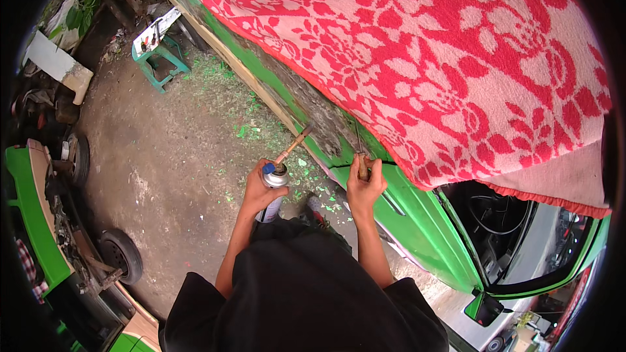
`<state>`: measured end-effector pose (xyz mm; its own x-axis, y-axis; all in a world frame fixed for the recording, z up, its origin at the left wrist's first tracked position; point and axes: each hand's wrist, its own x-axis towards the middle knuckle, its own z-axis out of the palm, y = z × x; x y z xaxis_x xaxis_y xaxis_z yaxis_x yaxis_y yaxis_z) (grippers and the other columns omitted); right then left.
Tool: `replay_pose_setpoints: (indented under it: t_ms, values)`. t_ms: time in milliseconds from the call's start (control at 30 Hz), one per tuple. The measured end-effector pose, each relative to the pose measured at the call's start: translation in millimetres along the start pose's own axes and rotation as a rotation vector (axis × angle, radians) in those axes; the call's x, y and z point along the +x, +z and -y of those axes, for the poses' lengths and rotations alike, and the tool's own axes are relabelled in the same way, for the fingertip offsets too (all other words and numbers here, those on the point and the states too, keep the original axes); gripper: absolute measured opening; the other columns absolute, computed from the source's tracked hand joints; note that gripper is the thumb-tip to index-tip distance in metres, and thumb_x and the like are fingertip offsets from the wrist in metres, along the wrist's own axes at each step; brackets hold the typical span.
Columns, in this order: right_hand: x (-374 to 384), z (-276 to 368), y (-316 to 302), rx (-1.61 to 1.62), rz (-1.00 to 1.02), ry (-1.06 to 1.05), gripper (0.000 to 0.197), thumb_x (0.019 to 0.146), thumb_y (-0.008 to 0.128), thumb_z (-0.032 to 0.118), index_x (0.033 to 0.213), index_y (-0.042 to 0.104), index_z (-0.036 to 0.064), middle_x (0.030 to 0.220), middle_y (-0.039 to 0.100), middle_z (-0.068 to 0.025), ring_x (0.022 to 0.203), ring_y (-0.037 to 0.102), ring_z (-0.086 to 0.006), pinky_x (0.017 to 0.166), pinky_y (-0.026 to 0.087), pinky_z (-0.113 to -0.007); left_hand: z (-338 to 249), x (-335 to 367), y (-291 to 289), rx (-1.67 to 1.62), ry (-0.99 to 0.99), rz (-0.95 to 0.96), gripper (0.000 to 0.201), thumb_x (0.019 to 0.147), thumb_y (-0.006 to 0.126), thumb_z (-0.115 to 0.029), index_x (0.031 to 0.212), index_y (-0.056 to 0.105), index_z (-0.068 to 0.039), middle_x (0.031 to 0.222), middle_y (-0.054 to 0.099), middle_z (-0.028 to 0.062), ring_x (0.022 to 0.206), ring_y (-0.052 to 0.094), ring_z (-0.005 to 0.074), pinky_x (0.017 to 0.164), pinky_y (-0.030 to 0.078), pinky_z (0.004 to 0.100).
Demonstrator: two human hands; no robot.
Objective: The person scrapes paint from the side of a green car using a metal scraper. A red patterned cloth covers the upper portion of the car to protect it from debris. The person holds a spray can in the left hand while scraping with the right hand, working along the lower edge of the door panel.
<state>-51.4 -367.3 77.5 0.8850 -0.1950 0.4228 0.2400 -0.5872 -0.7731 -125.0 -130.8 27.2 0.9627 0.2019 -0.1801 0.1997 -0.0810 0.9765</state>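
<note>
Being grasped upright by the left hand (pixel 258 186) is a silver metal canister (pixel 276 178), around whose upper part the fingers and thumb are being curled. A copper-coloured torch tube (pixel 289 148) with a small blue knob (pixel 268 168) is being carried on its top, and the dark nozzle (pixel 307 130) is being aimed toward the side of a green-painted car (pixel 424 238). By the clenched fingers of the right hand (pixel 366 186), a slender hand tool with a brown handle (pixel 363 167) is being gripped; its thin dark shaft (pixel 358 138) is being pointed away from the body, beside the seam at the door's edge. Whether its tip is being pressed on the panel cannot be told.

Next to both tools, a rough grey-brown stripped patch (pixel 319 120) is being bordered by green paint. The upper car is being covered by a red-and-pink floral cloth (pixel 424 58). Bright green paint flakes (pixel 242 132) are being borne by the stained grey ground (pixel 163 176). Farther left, assorted small tools (pixel 151 40) are being supported by a green plastic stool (pixel 150 77).
</note>
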Motion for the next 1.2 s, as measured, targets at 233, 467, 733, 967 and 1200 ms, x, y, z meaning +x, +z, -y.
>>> replay_pose_setpoints:
  t_ms: [233, 467, 733, 967, 1200]
  values:
    - [8.0, -5.6, 2.4, 0.025, -0.039, -0.056, 0.019, 0.083, 0.074, -0.001, 0.084, 0.056, -0.0046, 0.080, 0.068, -0.0193, 0.067, 0.069, -0.0243, 0.061, 0.053, -0.033, -2.0, 14.7, 3.7, -0.068, 0.016, 0.053, 0.049, 0.055, 0.084, -0.010, 0.094, 0.054, -0.006, 0.084, 0.060, 0.0012, 0.079, 0.056, 0.0111, 0.074, 0.048, 0.0279]
    - [9.4, -2.5, 7.7, 0.006, 0.092, -0.046, 0.018, 0.084, 0.074, -0.001, 0.084, 0.057, -0.0053, 0.081, 0.069, -0.0201, 0.066, 0.069, -0.0247, 0.060, 0.053, -0.033, -8.4, 13.7, -1.9, -0.003, 0.011, 0.073, 0.049, 0.056, 0.083, -0.008, 0.096, 0.055, -0.006, 0.085, 0.060, 0.0002, 0.079, 0.056, 0.0104, 0.074, 0.047, 0.0276]
    - [10.1, 4.4, 13.0, -0.004, 0.081, -0.055, 0.018, 0.085, 0.072, -0.002, 0.081, 0.056, -0.0066, 0.080, 0.068, -0.0216, 0.069, 0.071, -0.0232, 0.061, 0.054, -0.033, -23.0, 9.8, -8.7, 0.011, 0.033, 0.059, 0.048, 0.057, 0.084, -0.009, 0.095, 0.055, -0.006, 0.084, 0.060, -0.0003, 0.079, 0.056, 0.0096, 0.073, 0.047, 0.0274]
    - [6.9, 11.2, 17.5, -0.014, 0.040, 0.003, 0.019, 0.085, 0.073, -0.001, 0.084, 0.055, -0.0050, 0.078, 0.068, -0.0196, 0.064, 0.067, -0.0226, 0.060, 0.052, -0.034, -14.2, 11.2, -12.9, 0.053, 0.074, 0.035, 0.051, 0.055, 0.085, -0.014, 0.095, 0.055, -0.005, 0.082, 0.060, 0.0030, 0.077, 0.058, 0.0139, 0.072, 0.048, 0.0302]
    - [-3.0, 9.3, 14.9, 0.001, -0.049, 0.076, 0.018, 0.084, 0.073, 0.000, 0.088, 0.056, -0.0041, 0.083, 0.068, -0.0182, 0.069, 0.069, -0.0229, 0.063, 0.052, -0.034, -10.5, 16.7, -12.7, 0.091, 0.074, 0.071, 0.051, 0.055, 0.085, -0.015, 0.095, 0.056, -0.005, 0.082, 0.060, 0.0050, 0.077, 0.059, 0.0176, 0.073, 0.048, 0.0324]
